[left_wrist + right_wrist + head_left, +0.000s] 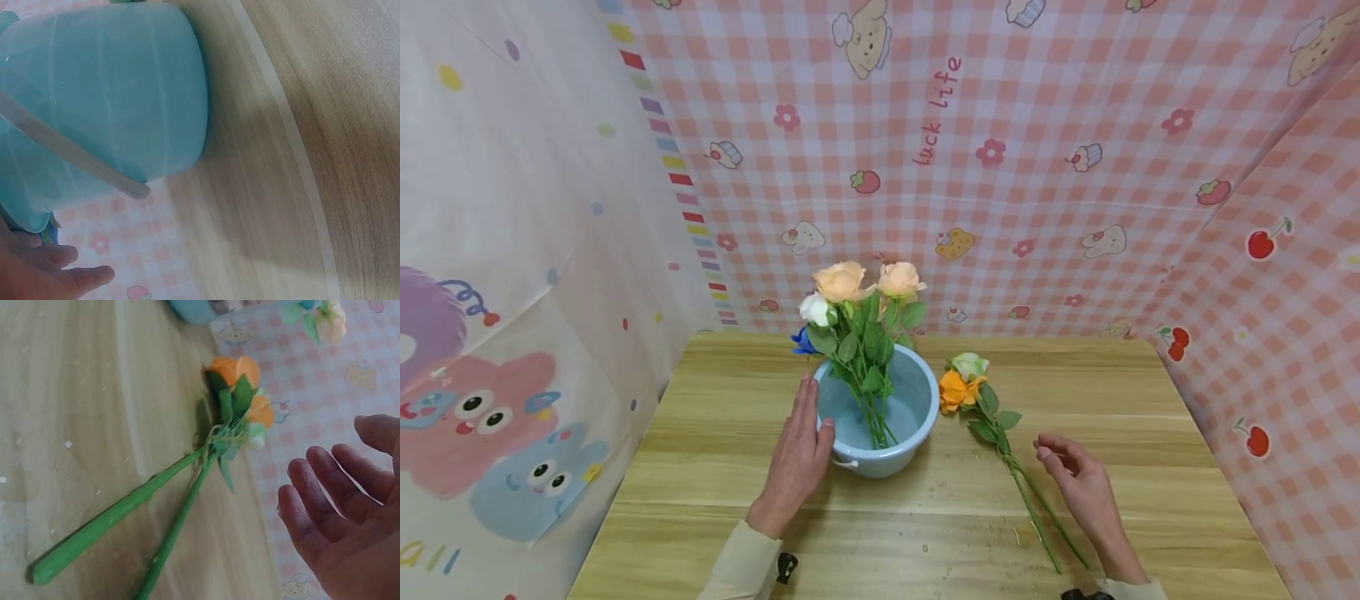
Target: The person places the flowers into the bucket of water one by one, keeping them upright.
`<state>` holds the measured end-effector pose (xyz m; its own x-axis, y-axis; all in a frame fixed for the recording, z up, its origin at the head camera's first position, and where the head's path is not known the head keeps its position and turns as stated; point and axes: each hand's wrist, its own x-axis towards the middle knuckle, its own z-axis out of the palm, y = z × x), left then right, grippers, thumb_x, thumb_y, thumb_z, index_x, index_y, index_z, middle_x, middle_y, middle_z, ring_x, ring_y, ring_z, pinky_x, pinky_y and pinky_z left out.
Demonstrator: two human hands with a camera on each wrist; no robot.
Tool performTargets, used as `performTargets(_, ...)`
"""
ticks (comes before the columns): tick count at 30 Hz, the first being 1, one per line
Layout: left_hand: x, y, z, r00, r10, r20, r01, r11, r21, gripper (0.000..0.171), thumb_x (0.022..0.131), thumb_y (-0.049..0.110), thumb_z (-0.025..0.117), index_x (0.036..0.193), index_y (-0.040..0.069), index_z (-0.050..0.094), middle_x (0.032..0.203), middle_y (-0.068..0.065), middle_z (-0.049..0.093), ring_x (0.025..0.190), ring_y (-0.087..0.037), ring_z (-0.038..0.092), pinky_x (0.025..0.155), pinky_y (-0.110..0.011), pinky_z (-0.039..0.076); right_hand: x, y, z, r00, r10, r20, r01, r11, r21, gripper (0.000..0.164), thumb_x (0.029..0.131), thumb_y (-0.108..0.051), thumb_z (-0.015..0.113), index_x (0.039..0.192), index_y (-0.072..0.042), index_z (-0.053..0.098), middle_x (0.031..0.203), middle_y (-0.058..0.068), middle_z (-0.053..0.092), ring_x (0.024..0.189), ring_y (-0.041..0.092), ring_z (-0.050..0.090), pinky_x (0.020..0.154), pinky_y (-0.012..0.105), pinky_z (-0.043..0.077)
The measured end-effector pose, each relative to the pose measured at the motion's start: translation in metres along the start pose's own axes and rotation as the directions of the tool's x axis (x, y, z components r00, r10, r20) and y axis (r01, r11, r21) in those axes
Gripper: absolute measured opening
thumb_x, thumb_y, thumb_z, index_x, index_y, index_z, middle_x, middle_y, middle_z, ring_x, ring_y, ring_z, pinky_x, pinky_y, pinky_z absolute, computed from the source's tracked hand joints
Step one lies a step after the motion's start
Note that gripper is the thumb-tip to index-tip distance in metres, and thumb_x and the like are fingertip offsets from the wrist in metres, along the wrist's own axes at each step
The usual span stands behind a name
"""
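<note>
A light blue bucket (917,421) stands on the table with several artificial roses in it: two peach roses (842,282), a white rose (815,309) and a blue flower (803,341) leaning over its back left rim. My left hand (797,458) rests against the bucket's left side, fingers straight. In the left wrist view the bucket (106,94) shows its pale handle. To the right of the bucket lie an orange rose (958,390) and a greenish-white rose (970,365), stems crossing. Beside those stems my right hand (1084,492) hovers with loosely bent fingers, holding nothing.
Water drops (925,548) dot the wooden table (700,467) around the stems. A pink checked cloth (1000,200) hangs behind and to the right, and a white cartoon cloth (550,208) hangs on the left.
</note>
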<state>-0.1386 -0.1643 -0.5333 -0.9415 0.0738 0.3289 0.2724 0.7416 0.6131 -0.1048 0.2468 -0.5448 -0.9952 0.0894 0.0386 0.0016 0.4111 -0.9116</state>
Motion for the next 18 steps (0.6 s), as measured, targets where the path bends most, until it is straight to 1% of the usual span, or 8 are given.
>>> performTargets(4, 0.000, 0.000, 0.000, 1.000, 0.000, 0.000, 0.000, 1.000, 0.000, 0.064, 0.108, 0.022, 0.044, 0.162, -0.004, 0.020, 0.172, -0.017, 0.013, 0.156, -0.035, 0.021, 0.120, -0.059, 0.028, 0.001, 0.007, -0.001, 0.999, 0.027, 0.033, -0.025, 0.999, -0.044, 0.043, 0.107, -0.029, 0.060, 0.135, 0.003, 0.063, 0.131, 0.019, 0.068, 0.102, -0.006, 0.061, 0.085, 0.016, 0.052)
performTargets(7, 0.000, 0.000, 0.000, 1.000, 0.002, 0.000, -0.002, 1.000, -0.001, 0.064, 0.108, 0.022, 0.043, 0.162, -0.004, 0.020, 0.172, -0.018, 0.014, 0.156, -0.035, 0.020, 0.120, -0.060, 0.028, 0.002, 0.013, -0.001, 0.997, 0.047, 0.060, -0.044, 0.998, -0.049, 0.043, 0.106, -0.029, 0.061, 0.135, 0.003, 0.063, 0.132, 0.019, 0.067, 0.104, -0.003, 0.062, 0.085, 0.018, 0.053)
performTargets(9, 0.000, 0.000, 0.000, 1.000, 0.003, 0.000, -0.003, 1.000, 0.001, 0.064, 0.108, 0.022, 0.043, 0.162, -0.004, 0.020, 0.172, -0.018, 0.014, 0.156, -0.035, 0.020, 0.120, -0.060, 0.029, 0.002, 0.018, -0.001, 0.996, 0.059, 0.072, -0.055, 0.997, -0.052, 0.042, 0.106, -0.027, 0.061, 0.136, 0.003, 0.063, 0.133, 0.020, 0.067, 0.107, 0.003, 0.065, 0.085, 0.018, 0.054)
performTargets(11, 0.000, 0.000, 0.000, 1.000, 0.000, 0.004, 0.000, 1.000, 0.003, 0.065, 0.109, 0.023, 0.043, 0.163, -0.004, 0.020, 0.172, -0.018, 0.014, 0.156, -0.034, 0.020, 0.120, -0.060, 0.028, 0.002, 0.022, 0.000, 0.994, 0.071, 0.082, -0.067, 0.996, -0.057, 0.040, 0.106, -0.023, 0.061, 0.136, 0.004, 0.063, 0.133, 0.021, 0.067, 0.110, 0.013, 0.067, 0.084, 0.018, 0.054)
performTargets(15, 0.000, 0.000, 0.000, 1.000, -0.003, 0.008, 0.003, 1.000, 0.005, 0.065, 0.109, 0.022, 0.043, 0.163, -0.004, 0.019, 0.172, -0.017, 0.012, 0.156, -0.035, 0.020, 0.120, -0.060, 0.028, 0.002, 0.027, 0.003, 0.988, 0.109, 0.106, -0.103, 0.993, -0.057, 0.036, 0.105, -0.016, 0.062, 0.135, 0.004, 0.063, 0.132, 0.023, 0.066, 0.116, 0.031, 0.067, 0.084, 0.018, 0.055)
performTargets(18, 0.000, 0.000, 0.000, 1.000, 0.002, 0.005, -0.002, 1.000, 0.004, 0.065, 0.109, 0.022, 0.044, 0.162, -0.005, 0.020, 0.172, -0.017, 0.012, 0.156, -0.035, 0.020, 0.120, -0.060, 0.029, 0.002, 0.029, 0.005, 0.983, 0.133, 0.123, -0.126, 0.990, -0.062, 0.035, 0.104, -0.011, 0.062, 0.135, 0.005, 0.062, 0.131, 0.024, 0.066, 0.117, 0.036, 0.066, 0.084, 0.019, 0.055)
